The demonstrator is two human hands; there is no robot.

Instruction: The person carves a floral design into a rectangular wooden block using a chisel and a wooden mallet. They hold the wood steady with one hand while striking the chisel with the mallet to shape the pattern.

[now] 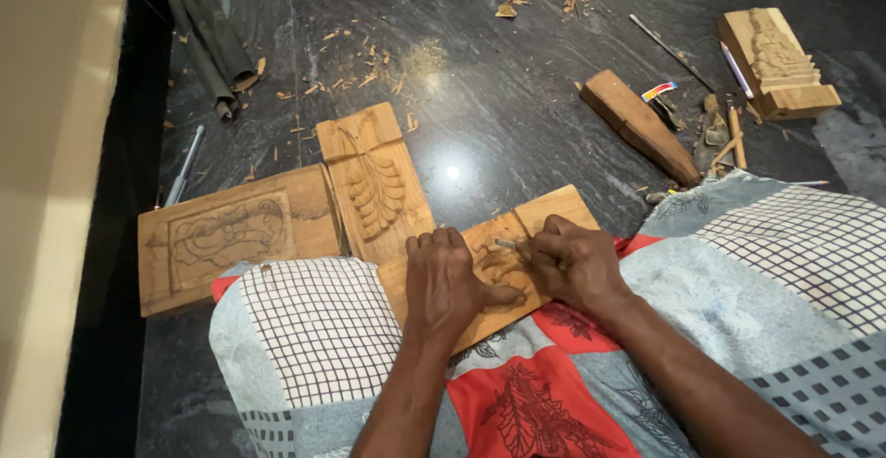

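A light wooden plank (554,211) with a carved pattern lies across my lap on a patterned cloth (517,393). My left hand (445,278) presses flat on the plank's left half. My right hand (572,260) is closed around a small metal carving tool (506,244), whose tip sticks out to the left and rests on the carved area between the two hands.
On the dark stone floor (480,98) lie two more carved panels (226,237) (374,181), a wooden wedge (639,126), a carved block (780,63), several thin tools (669,50), a rolled dark bundle (210,38) and scattered wood chips (355,61). A pale wall (46,190) runs along the left.
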